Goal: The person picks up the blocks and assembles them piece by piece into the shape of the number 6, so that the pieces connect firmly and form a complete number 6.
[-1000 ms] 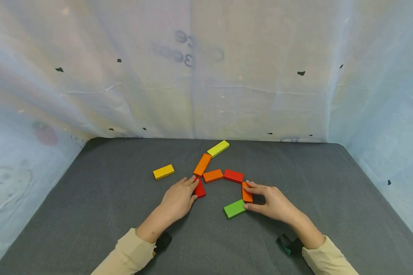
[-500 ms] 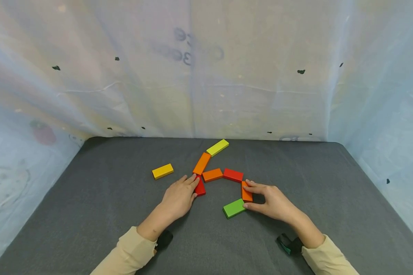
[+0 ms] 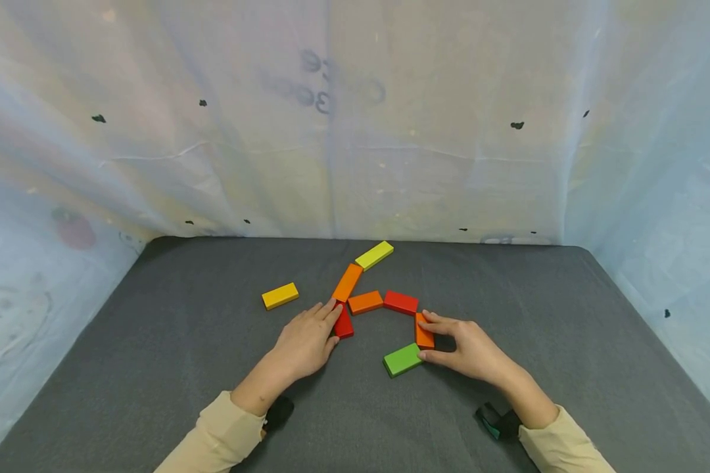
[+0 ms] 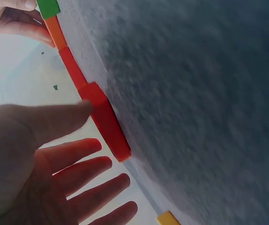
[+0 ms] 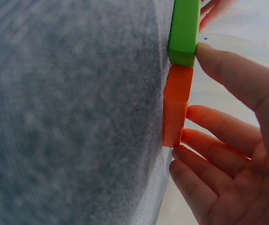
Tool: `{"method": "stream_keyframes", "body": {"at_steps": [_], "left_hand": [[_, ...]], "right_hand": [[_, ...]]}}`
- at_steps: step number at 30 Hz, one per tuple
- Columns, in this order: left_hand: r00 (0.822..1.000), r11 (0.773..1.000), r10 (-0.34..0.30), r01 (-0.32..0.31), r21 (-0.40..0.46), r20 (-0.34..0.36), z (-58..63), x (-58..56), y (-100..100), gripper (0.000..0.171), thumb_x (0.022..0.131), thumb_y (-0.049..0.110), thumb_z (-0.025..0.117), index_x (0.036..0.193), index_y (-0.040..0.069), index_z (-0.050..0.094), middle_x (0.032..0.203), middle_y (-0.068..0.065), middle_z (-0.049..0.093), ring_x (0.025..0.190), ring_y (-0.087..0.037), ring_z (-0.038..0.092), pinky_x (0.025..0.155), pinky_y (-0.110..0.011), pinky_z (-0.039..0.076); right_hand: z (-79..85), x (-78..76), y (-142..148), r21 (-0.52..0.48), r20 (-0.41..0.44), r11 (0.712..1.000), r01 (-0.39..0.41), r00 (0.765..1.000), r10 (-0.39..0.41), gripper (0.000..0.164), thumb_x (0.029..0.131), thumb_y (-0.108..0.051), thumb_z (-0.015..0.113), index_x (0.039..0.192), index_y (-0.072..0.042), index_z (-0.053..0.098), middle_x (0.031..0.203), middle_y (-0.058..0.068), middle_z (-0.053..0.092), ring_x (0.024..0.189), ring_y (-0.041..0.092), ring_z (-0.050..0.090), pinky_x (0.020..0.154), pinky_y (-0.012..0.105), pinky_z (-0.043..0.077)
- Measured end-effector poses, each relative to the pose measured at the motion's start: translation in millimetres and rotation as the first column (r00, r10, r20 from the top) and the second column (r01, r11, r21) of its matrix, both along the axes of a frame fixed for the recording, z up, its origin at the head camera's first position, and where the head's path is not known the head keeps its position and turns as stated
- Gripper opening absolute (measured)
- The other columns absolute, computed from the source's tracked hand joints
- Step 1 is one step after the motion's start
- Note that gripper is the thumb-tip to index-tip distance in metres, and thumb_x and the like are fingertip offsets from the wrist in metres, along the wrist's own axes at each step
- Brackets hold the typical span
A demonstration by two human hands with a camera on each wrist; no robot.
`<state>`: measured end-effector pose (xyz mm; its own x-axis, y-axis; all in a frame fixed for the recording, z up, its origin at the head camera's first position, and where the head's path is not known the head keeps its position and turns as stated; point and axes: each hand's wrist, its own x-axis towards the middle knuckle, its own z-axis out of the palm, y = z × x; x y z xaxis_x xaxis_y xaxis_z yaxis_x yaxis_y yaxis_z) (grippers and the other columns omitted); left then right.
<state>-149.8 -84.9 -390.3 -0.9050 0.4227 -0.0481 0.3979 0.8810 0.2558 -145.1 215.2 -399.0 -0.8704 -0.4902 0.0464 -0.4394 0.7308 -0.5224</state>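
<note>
Flat rectangular blocks lie end to end in a bent line on a dark grey cloth. My left hand (image 3: 304,345) rests against a red block (image 3: 344,322), index fingertip on its far part and thumb by its near end. In the left wrist view its other fingers stretch out straight beside that red block (image 4: 111,131). My right hand (image 3: 470,351) touches an orange block (image 3: 424,332) with its fingertips, while its thumb meets the corner of a green block (image 3: 402,360). The right wrist view shows those fingers extended along the orange block (image 5: 175,122).
Between the hands, an orange block (image 3: 365,302) and a red block (image 3: 400,302) continue the line. Behind the left hand, another orange block (image 3: 348,282) leads to a lime-yellow block (image 3: 375,254). A yellow block (image 3: 281,296) lies apart at left. Pale plastic sheeting (image 3: 438,184) walls the table.
The left hand shifts very slightly at the red block. The right hand and the blocks stay as they were.
</note>
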Motion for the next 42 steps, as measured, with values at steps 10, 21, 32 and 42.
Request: {"method": "stream_keyframes", "body": {"at_steps": [10,21,32,42], "left_hand": [[1.000,1.000,0.011,-0.011,-0.003,-0.018,-0.1,-3.0,-24.1,0.056,0.096,0.021,0.060,0.145,0.002,0.041,0.154,-0.018,0.031,0.141,-0.039,0.030,0.115,-0.053,0.027],[0.996,0.996,0.082,-0.083,-0.025,-0.044,3.4,-7.6,-53.7,0.058,0.096,0.018,0.059,0.147,0.000,0.037,0.156,-0.022,0.025,0.142,-0.045,0.023,0.112,-0.061,0.024],[0.987,0.986,0.160,-0.160,-0.041,0.010,1.1,-9.4,-64.3,0.063,0.095,0.020,0.061,0.147,-0.001,0.034,0.156,-0.024,0.021,0.141,-0.049,0.020,0.110,-0.066,0.021],[0.986,0.986,0.165,-0.165,-0.020,0.006,2.7,-6.7,-63.8,0.062,0.094,0.020,0.062,0.146,-0.003,0.036,0.154,-0.026,0.025,0.138,-0.052,0.025,0.107,-0.065,0.028]], "right_hand": [[-0.4,0.1,0.4,-0.006,0.003,1.000,0.000,1.000,0.000,0.057,0.085,-0.034,0.073,0.129,0.000,0.060,0.141,0.017,0.050,0.128,0.038,0.048,0.099,0.054,0.044],[0.3,0.7,0.0,-0.011,0.000,1.000,-0.003,1.000,0.003,0.057,0.085,-0.033,0.073,0.129,0.000,0.060,0.141,0.018,0.050,0.128,0.038,0.048,0.099,0.054,0.044],[-1.0,0.9,1.5,-0.004,0.000,1.000,-0.006,1.000,0.006,0.058,0.085,-0.036,0.072,0.130,0.000,0.059,0.142,0.017,0.049,0.129,0.038,0.048,0.099,0.054,0.044],[-3.0,0.1,1.0,-0.009,-0.020,1.000,-0.013,1.000,0.013,0.058,0.086,-0.036,0.072,0.130,0.000,0.059,0.141,0.018,0.049,0.128,0.038,0.048,0.098,0.053,0.045]]}}
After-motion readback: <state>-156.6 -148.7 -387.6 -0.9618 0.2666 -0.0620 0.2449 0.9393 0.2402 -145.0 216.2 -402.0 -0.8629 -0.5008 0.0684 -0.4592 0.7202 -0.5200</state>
